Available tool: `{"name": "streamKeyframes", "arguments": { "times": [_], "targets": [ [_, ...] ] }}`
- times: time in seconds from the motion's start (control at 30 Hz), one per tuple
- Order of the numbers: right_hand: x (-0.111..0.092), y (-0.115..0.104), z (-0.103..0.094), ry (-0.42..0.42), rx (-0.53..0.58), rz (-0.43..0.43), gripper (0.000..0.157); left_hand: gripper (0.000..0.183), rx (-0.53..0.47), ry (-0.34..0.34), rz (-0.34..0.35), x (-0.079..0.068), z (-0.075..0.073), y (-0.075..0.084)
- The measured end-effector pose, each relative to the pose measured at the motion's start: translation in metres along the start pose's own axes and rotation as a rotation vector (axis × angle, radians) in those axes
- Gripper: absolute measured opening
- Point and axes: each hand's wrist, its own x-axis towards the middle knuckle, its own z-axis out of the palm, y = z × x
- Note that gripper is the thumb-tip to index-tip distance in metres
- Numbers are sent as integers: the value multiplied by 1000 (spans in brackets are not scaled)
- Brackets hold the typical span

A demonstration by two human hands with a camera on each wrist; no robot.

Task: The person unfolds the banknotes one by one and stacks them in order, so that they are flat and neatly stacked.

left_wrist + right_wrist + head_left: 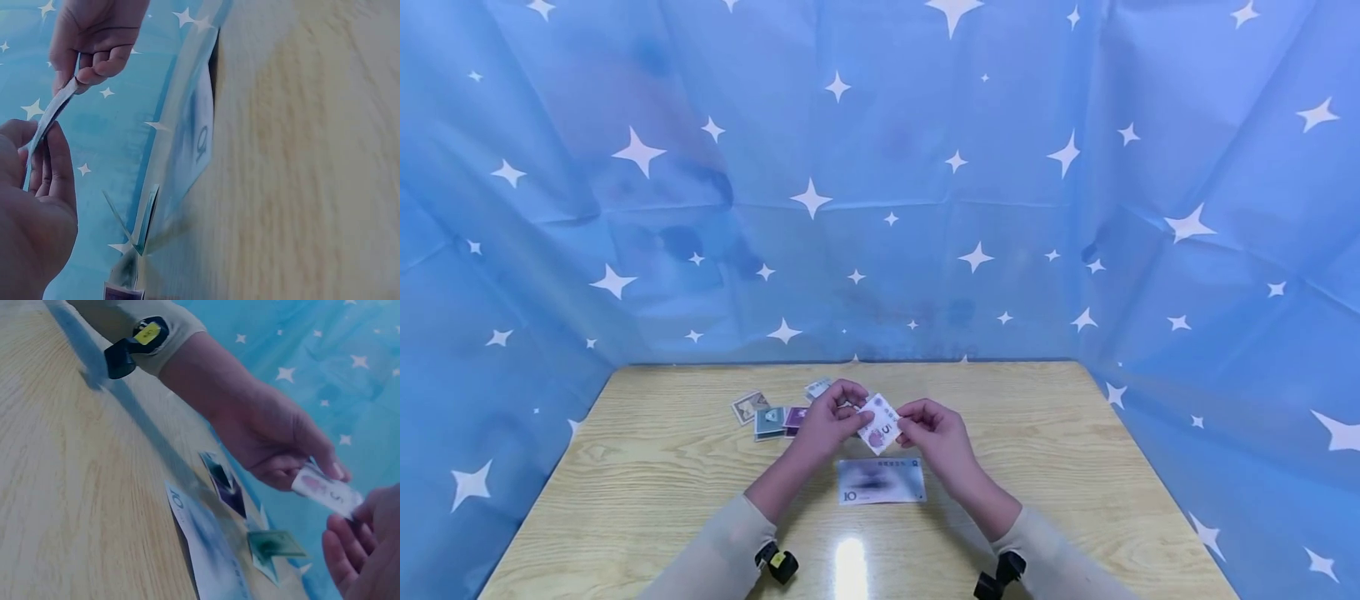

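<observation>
A folded purple-and-white 5 banknote (880,423) is up off the table between the two hands. My left hand (835,419) pinches its left side, thumb on the face and fingers behind. At its opposite side, my right hand (934,435) holds the edge between thumb and fingers. The left wrist view catches the folded note (57,107) nearly edge-on, slightly bent. Below the hands, a blue-grey 10 banknote (880,482) lies spread out on the table, showing crease lines in the right wrist view.
Several folded notes stand or lie at the back left of the wooden table (1037,500): a brown one (749,407), a green one (769,422), a purple one (794,419) and a pale one (817,388) partly behind the left hand. A starry blue cloth (895,167) hangs behind.
</observation>
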Motion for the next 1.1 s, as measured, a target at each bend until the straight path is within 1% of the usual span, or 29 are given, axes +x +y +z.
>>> {"name": "streamKeyframes", "arguments": {
  "times": [0.1,0.17,0.33,0.43,0.53,0.6,0.73,0.8,0.9,0.97,1.03,1.1],
  "targets": [
    [1,1,-1,-7,-31,-18,9,34,32,-10,10,-2,-1,0],
    [3,1,-3,-26,-55,-32,9,37,59,-25,17,-4,-2,1],
    [5,-2,-5,-88,-121,-56,10,44,155,-100,35,-8,-6,3],
    [6,-4,-7,-125,-163,-57,12,40,248,-149,53,-10,-8,2],
    [6,-8,-9,-158,-200,-59,12,31,327,-175,79,-12,-8,1],
    [6,-10,-10,-175,-219,-64,12,26,348,-176,95,-14,-7,0],
    [5,-12,-12,-200,-245,-70,11,22,336,-151,92,-17,-3,1],
    [4,-12,-13,-211,-252,-70,14,21,326,-133,83,-18,-1,2],
    [3,-10,-13,-220,-243,-80,24,22,306,-111,68,-19,0,3],
    [1,-9,-12,-221,-230,-91,29,23,299,-98,63,-20,1,3],
    [0,-9,-11,-221,-222,-101,29,23,293,-91,58,-21,1,4],
    [-1,-9,-11,-216,-224,-102,27,23,290,-89,57,-22,2,4]
  ]
}}
